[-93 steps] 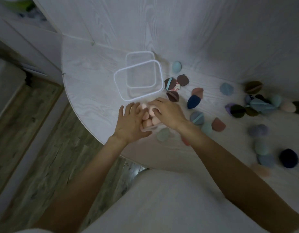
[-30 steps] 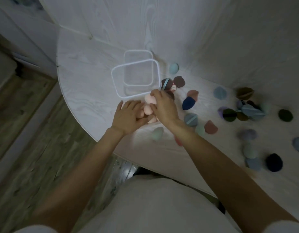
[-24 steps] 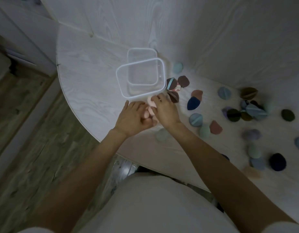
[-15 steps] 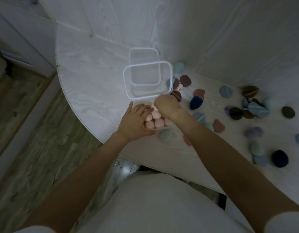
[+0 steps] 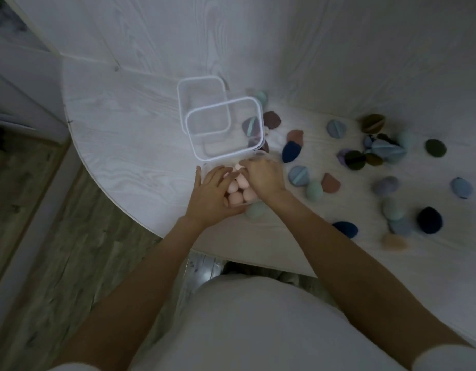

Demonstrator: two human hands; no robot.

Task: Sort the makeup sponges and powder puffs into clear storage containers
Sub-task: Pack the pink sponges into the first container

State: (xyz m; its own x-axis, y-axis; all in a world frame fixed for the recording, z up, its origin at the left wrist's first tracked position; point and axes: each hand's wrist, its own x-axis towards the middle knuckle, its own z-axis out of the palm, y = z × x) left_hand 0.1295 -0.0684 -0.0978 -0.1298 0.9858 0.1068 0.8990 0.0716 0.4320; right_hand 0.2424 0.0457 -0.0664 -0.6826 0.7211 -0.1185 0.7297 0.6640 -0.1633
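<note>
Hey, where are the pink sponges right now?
In the head view, the pink sponges sit clustered between the left hand and right hand, near the table's front edge, just in front of the clear containers.

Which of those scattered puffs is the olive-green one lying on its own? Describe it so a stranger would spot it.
Start at the white table and go right of the two clear containers to the loose spread of puffs. Past the dense cluster of blue and dark puffs lies the olive-green puff. Unlike those overlapping ones, it is a plain dark disc touching nothing.
</note>
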